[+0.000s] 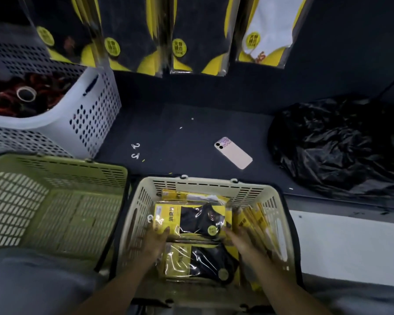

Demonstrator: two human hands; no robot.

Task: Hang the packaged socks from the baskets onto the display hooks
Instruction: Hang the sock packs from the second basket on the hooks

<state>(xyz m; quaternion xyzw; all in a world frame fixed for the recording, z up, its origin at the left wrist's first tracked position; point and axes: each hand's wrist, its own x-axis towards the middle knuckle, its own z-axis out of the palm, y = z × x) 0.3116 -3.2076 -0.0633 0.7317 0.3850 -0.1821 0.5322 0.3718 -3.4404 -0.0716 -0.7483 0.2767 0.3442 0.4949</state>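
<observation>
Head view: looks down into a cream basket (205, 184) at the bottom centre, filled with packaged socks. Shows one yellow-and-black sock pack (191, 220) lying flat on top at the far side, a second flat pack (200, 262) nearer, and some standing packs (257, 221) set on edge along the right wall. Reaches into this basket with both bare arms. Lays the left grip (156, 241) with rather straight fingers on the lower left yellow corner of the far pack, released and not closed round it. Puts the right grip (241, 242) at the right edge of the same pack, beside the standing packs. Too blurred there, so cannot tell whether grasping or not.

Shows a green basket (55, 162) just left of the cream one. Behind it, shows a white perforated basket (96, 110) holding dark red rings (2, 105) and a tape roll (26, 93). Finds on the dark surface (191, 92) beyond the baskets a pink phone (233, 153) face down, two small white hooks (135, 151) and, at right, a black plastic bag (332, 142). Hanging along the top, already on display: dark sock packs (132, 42) and one white sock pack (266, 30).
</observation>
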